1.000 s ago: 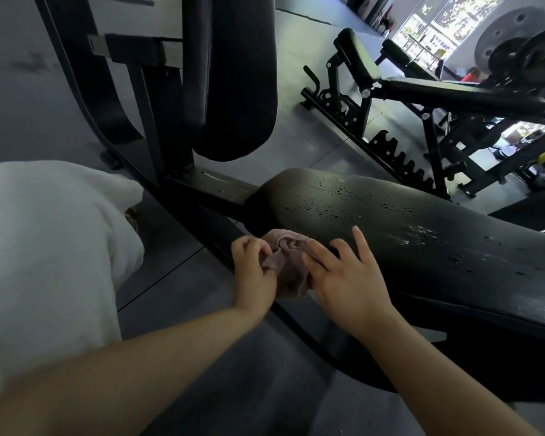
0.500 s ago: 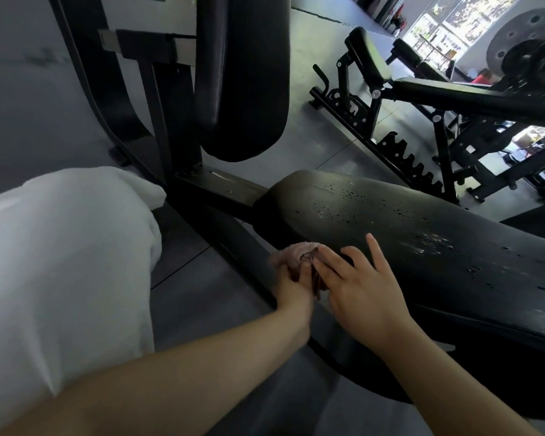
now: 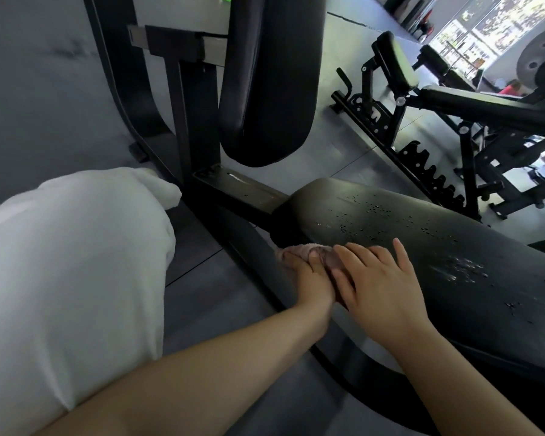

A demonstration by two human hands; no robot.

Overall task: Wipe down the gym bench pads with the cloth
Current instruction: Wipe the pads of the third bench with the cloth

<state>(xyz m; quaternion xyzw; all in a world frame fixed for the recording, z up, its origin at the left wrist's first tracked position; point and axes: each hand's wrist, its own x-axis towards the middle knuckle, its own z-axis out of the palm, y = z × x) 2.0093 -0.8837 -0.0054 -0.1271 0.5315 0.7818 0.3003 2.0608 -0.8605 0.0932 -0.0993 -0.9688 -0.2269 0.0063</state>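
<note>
My left hand point(image 3: 312, 275) grips the pink cloth point(image 3: 299, 250), fingers curled over it, pressing it onto the near edge of the seat pad point(image 3: 422, 247) at its left end. My right hand point(image 3: 381, 281) lies flat on the pad just beside the left, fingers straight, fingertips touching the cloth. The black pad is wet, droplets point(image 3: 375, 212) scattered across the top. The upright back pad point(image 3: 271, 80) stands behind on a black frame point(image 3: 202, 121). White shirt point(image 3: 70, 278) at left. Another adjustable bench point(image 3: 453, 102) sits far right on the grey floor point(image 3: 202, 294).
</note>
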